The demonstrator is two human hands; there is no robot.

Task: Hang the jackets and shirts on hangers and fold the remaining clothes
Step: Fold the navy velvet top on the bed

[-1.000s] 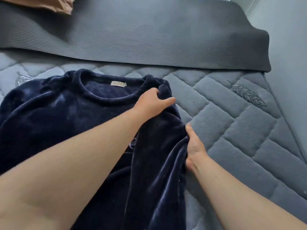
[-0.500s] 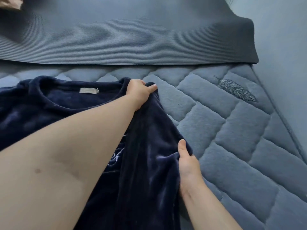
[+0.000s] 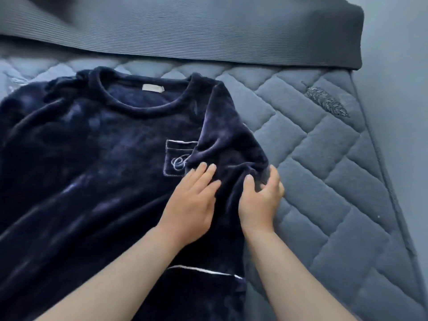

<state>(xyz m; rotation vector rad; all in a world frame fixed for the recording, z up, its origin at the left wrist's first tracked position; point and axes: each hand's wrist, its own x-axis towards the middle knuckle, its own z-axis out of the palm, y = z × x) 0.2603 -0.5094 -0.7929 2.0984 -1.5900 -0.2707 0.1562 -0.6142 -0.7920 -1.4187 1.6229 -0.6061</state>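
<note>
Quilted grey-blue bed (image 3: 324, 181); dark ribbed mat (image 3: 208, 26) across its far side; feather embroidery (image 3: 326, 101) far right.

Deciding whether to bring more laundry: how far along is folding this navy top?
Done: navy top lies flat on the mattress, one side folded partly over the pocket. In hand: left hand presses that fold, right hand pinches its edge. Left: the other side, then halving.
</note>
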